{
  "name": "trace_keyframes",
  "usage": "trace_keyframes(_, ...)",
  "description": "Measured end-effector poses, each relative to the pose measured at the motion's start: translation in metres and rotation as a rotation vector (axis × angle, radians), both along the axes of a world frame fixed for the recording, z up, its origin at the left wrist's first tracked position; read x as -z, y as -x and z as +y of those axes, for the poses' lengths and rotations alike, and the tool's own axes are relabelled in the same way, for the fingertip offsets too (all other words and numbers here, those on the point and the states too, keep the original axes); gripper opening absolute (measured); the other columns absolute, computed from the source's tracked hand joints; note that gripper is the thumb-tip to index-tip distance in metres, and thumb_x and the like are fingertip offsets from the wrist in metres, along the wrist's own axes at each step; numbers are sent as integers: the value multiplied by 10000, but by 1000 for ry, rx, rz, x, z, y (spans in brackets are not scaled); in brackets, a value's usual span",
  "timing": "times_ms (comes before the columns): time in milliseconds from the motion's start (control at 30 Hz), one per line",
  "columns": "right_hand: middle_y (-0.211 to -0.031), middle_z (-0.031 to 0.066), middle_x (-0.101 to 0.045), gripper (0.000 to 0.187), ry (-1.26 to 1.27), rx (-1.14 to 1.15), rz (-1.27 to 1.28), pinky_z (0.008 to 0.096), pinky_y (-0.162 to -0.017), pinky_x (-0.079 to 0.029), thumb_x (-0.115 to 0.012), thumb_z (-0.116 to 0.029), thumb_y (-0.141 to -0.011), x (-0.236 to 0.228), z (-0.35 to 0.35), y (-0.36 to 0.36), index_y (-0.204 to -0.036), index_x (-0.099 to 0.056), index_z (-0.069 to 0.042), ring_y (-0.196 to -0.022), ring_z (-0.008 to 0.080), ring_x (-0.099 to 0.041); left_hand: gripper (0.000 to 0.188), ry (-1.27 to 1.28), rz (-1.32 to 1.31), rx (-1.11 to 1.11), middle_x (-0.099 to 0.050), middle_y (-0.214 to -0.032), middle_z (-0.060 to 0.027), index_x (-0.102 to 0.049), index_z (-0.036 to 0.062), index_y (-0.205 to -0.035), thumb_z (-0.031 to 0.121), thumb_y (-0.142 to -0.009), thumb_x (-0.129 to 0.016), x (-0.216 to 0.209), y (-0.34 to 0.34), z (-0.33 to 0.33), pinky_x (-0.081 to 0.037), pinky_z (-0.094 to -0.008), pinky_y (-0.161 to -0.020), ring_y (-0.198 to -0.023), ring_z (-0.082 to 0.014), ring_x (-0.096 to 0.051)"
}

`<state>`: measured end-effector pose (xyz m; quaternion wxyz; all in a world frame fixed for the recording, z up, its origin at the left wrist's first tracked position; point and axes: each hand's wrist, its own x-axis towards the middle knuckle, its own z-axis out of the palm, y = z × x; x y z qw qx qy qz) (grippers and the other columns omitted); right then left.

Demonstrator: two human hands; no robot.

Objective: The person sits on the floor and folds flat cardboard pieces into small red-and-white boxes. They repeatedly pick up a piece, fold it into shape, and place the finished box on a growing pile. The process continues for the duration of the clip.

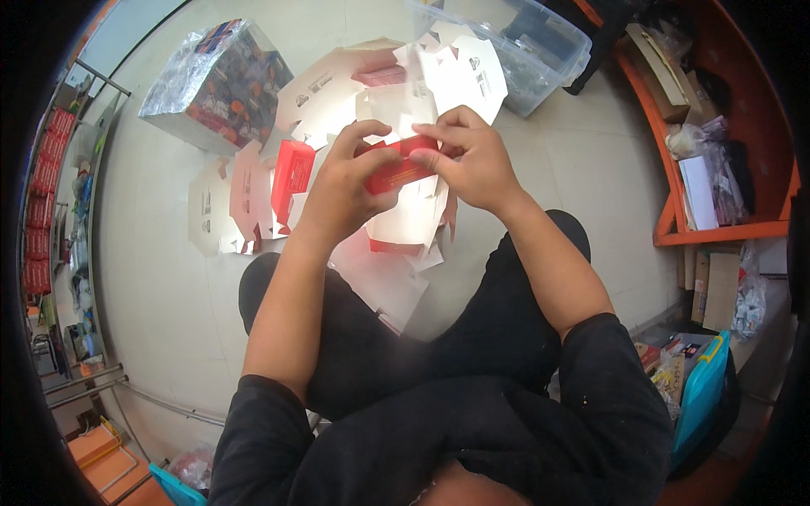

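Between my two hands is a small red cardboard box (pixel 396 174), held above the pile on the floor. My left hand (pixel 348 181) grips its left end, with the thumb along the top edge. On its right end, the thumb and fingers of my right hand (pixel 469 160) pinch at a flap. Left of my left hand stands another red box (pixel 293 173), folded into shape. Flattened white cartons (pixel 329 94) with small dark prints lie spread around and under my hands. A pale flat carton (pixel 384 278) rests on the floor between my legs.
A tall clear-wrapped package (pixel 215 88) of dark and orange items stands at the far left. A clear plastic bin (pixel 531 63) is at the far right. An orange shelf (pixel 717 232) borders the right side, a glass-fronted rack (pixel 84 244) the left. Near my right elbow is a teal crate (pixel 702 392).
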<state>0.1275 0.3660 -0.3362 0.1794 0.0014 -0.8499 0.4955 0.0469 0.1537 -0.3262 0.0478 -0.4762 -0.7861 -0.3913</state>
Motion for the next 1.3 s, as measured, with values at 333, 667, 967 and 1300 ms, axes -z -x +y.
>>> trace_keyframes(333,-1151,134,-581,712,-281,42,20,376,-837,-553,-836,-200,-824,17,-2,3,-1459,-545,-60,-951,262,-641,689,-33,312,-97,-511,-1448,-139,-670,153,-1304,156,-666,-930,3,9,-2,-470,-451,-1089,-1342,-347,-518)
trace_keyframes(667,-1302,275,-636,873,-346,-850,-741,428,-997,-516,-681,-610,-905,89,-116,-51,-1447,-504,51,-1137,404,-658,866,150,-88,-711,-256,-1549,-348,-393,-55,-1486,337,-840,-815,50,63,-34,-335,-548,-1175,-1440,-492,-338)
trace_keyframes(967,-862,204,-749,214,-182,-686,-741,435,-806,-549,-661,-163,-782,81,-103,-14,-844,-762,16,-818,348,-724,704,59,-127,-547,-353,-1506,-337,-479,-61,-1403,276,-866,-785,30,47,-31,-364,-510,-1174,-1407,-486,-390)
trace_keyframes(1300,-945,106,-746,317,1073,-225,-605,292,-697,-579,-785,-284,-942,47,-33,14,-1104,-697,-26,-794,168,-708,1029,-15,-279,-386,-336,-1568,-298,-283,-85,-1535,441,-834,-822,-14,3,-26,-299,-467,-1215,-1493,-414,-318)
